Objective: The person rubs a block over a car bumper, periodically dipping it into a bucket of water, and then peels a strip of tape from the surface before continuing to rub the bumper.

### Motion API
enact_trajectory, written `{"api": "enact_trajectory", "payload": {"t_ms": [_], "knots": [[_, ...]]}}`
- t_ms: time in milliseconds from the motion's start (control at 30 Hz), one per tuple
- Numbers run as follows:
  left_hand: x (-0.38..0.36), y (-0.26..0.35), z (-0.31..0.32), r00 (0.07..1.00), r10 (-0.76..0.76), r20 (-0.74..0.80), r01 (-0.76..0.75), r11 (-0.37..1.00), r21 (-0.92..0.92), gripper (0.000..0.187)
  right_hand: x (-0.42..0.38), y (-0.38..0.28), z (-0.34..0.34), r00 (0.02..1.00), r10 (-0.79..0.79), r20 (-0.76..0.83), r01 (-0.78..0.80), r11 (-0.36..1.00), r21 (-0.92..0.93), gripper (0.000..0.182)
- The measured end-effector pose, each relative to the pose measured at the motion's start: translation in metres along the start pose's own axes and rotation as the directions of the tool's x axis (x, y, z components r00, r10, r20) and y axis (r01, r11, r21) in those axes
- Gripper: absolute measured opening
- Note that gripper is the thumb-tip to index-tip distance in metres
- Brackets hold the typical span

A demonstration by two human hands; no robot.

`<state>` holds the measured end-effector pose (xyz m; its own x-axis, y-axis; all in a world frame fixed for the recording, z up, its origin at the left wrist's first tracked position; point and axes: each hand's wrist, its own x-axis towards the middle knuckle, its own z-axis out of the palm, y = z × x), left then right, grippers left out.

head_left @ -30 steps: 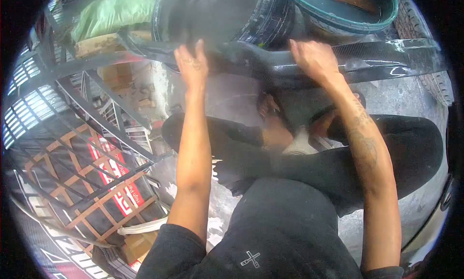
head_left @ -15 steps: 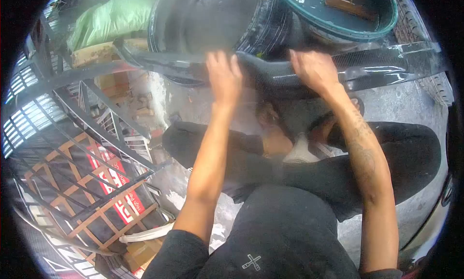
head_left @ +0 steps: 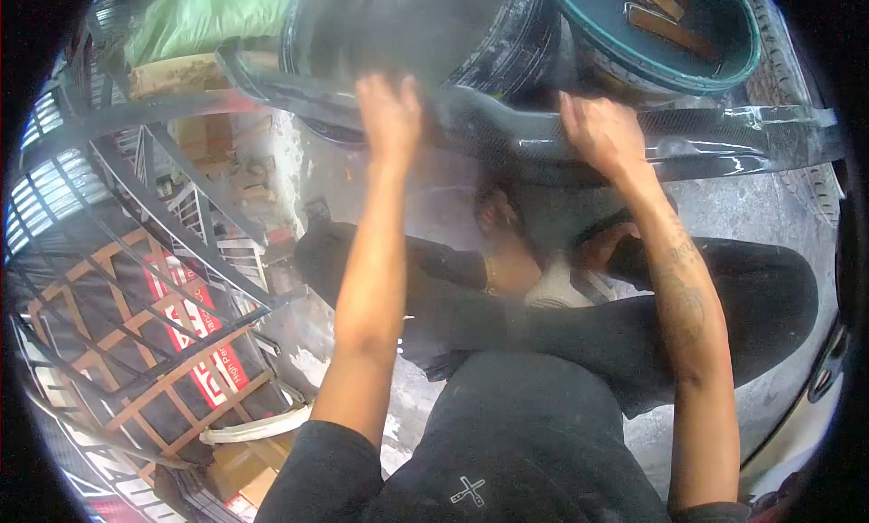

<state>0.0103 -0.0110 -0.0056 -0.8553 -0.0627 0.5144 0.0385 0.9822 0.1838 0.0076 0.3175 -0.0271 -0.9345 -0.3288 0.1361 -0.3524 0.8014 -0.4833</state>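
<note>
A long, glossy black carbon-fibre part [head_left: 715,150] lies crosswise in front of me, above my crossed legs. It looks wet, with a woven pattern showing on its right half. My left hand [head_left: 389,115] presses on its left-middle stretch with curled fingers; whatever may be under the fingertips is hidden and blurred. Further right, my right hand [head_left: 605,135] grips the part's upper edge, fingers folded over the far side. Just beyond the right hand stands a teal-rimmed bucket [head_left: 625,71] of dark water, with wooden blocks [head_left: 672,34] in it.
A large black round tub [head_left: 507,57] stands behind the part. Green plastic sacking [head_left: 213,20] and cardboard [head_left: 176,75] are at the back left. A metal rack [head_left: 181,242] and a wooden-slatted crate [head_left: 136,324] occupy the left. A tyre [head_left: 801,152] borders the right.
My left hand has slid leftward along the part. The right hand keeps its grip at about the same spot, and the view has shifted slightly.
</note>
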Motion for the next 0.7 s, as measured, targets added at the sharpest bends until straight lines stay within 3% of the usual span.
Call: {"api": "enact_trajectory", "payload": {"t_ms": [100, 200, 267, 333, 367, 467, 500, 533, 600, 700], "knots": [[-0.018, 0.057, -0.003, 0.994, 0.085, 0.063, -0.076, 0.987, -0.139, 0.030, 0.001, -0.003, -0.004, 1.000, 0.014, -0.017, -0.014, 1.000, -0.004, 0.059], [0.008, 0.025, -0.007, 0.982, 0.031, 0.184, -0.011, 0.994, -0.113, 0.027, 0.003, -0.001, -0.002, 1.000, -0.001, -0.021, 0.001, 1.000, -0.001, 0.058], [0.004, 0.025, -0.002, 0.984, -0.040, 0.174, 0.050, 0.997, -0.058, 0.026, -0.003, -0.001, -0.002, 1.000, 0.002, -0.019, -0.002, 1.000, 0.009, 0.058], [-0.018, 0.053, -0.002, 0.998, -0.007, 0.067, 0.012, 0.997, -0.080, 0.027, -0.002, -0.001, -0.001, 0.999, -0.010, -0.054, 0.011, 1.000, 0.017, 0.058], [-0.024, 0.067, -0.010, 0.994, 0.093, 0.057, -0.085, 0.987, -0.138, 0.028, -0.001, 0.001, 0.002, 0.997, -0.025, -0.076, 0.026, 1.000, 0.017, 0.057], [-0.016, 0.032, -0.014, 0.984, 0.075, 0.162, -0.052, 0.988, -0.143, 0.035, -0.001, 0.000, 0.001, 0.999, -0.013, -0.038, 0.014, 1.000, 0.014, 0.058], [-0.012, 0.005, -0.006, 0.991, 0.134, 0.009, -0.133, 0.991, -0.026, 0.040, -0.001, 0.002, 0.003, 0.999, -0.005, -0.040, 0.006, 1.000, 0.018, 0.059], [-0.003, -0.017, -0.005, 1.000, -0.001, -0.012, 0.001, 0.999, 0.033, 0.043, -0.001, 0.002, 0.002, 0.999, 0.001, -0.043, 0.000, 1.000, 0.019, 0.059], [0.011, -0.015, -0.020, 0.988, -0.154, -0.033, 0.151, 0.986, -0.072, 0.045, -0.002, 0.001, 0.001, 0.997, -0.023, -0.070, 0.026, 0.999, 0.039, 0.059], [0.003, -0.010, 0.005, 1.000, 0.013, 0.023, -0.013, 0.999, 0.038, 0.045, -0.001, 0.002, 0.002, 0.999, -0.023, -0.042, 0.023, 1.000, -0.002, 0.059]]}}
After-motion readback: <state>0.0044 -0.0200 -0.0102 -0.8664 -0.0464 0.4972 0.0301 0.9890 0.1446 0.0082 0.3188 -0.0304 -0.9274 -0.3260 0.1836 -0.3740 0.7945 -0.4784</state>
